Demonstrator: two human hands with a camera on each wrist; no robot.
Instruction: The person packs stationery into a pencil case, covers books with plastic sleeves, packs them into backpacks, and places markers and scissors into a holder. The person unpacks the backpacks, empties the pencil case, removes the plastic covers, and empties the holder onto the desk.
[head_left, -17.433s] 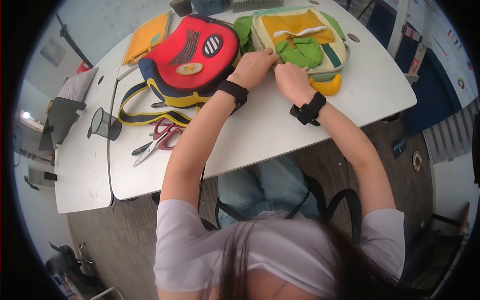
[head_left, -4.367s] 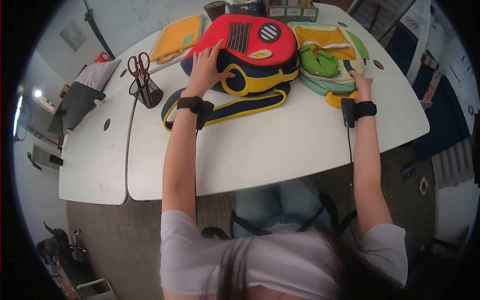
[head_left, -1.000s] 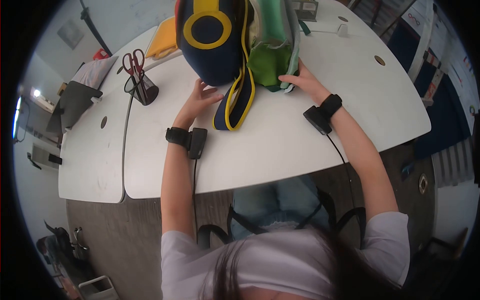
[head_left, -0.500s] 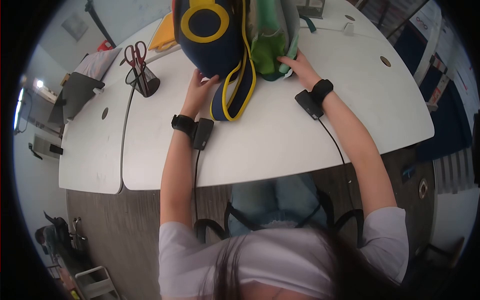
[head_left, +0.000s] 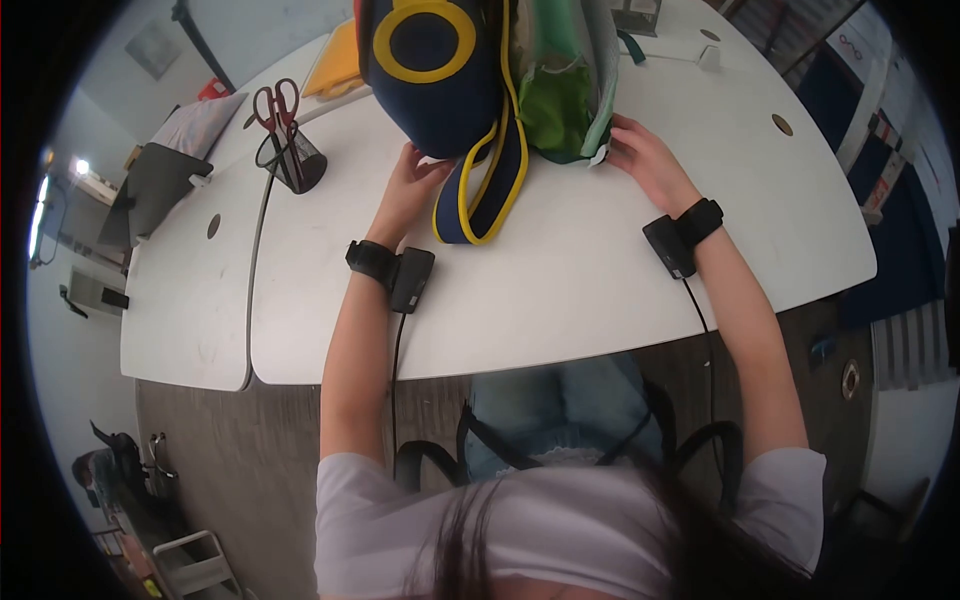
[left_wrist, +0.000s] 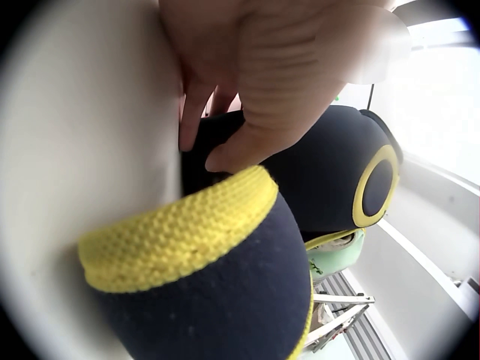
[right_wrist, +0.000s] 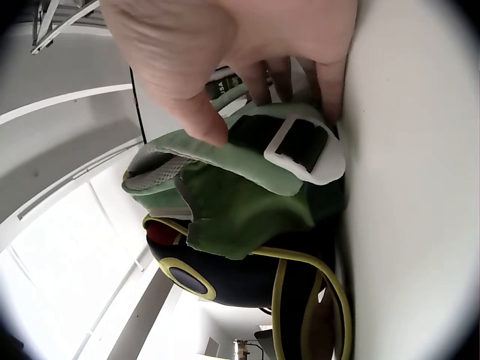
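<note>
Two backpacks stand upright side by side at the back of the white table (head_left: 560, 290). The navy backpack (head_left: 440, 110), with a yellow ring and yellow trim, is on the left, its strap (head_left: 487, 205) looping down onto the tabletop. Pressed against it is the green backpack (head_left: 555, 110), which shows a white buckle (right_wrist: 307, 150) low on its strap in the right wrist view. My left hand (head_left: 405, 195) is at the navy backpack's lower edge, fingers low beside the tabletop. My right hand (head_left: 655, 170) rests loosely beside the green backpack, thumb and fingers around its lower edge without gripping.
A black mesh pen holder (head_left: 297, 168) with red-handled scissors (head_left: 276, 103) stands on the left. An orange folder (head_left: 335, 65) lies behind it. A grey basket (head_left: 637, 15) is at the back. Cables run from both wrist cameras.
Scissors, earlier lying on the table, stand in the pen holder. Both backpacks, flat before, now stand upright together. In the last half second, my right hand has loosened its pinch and shifted right.
</note>
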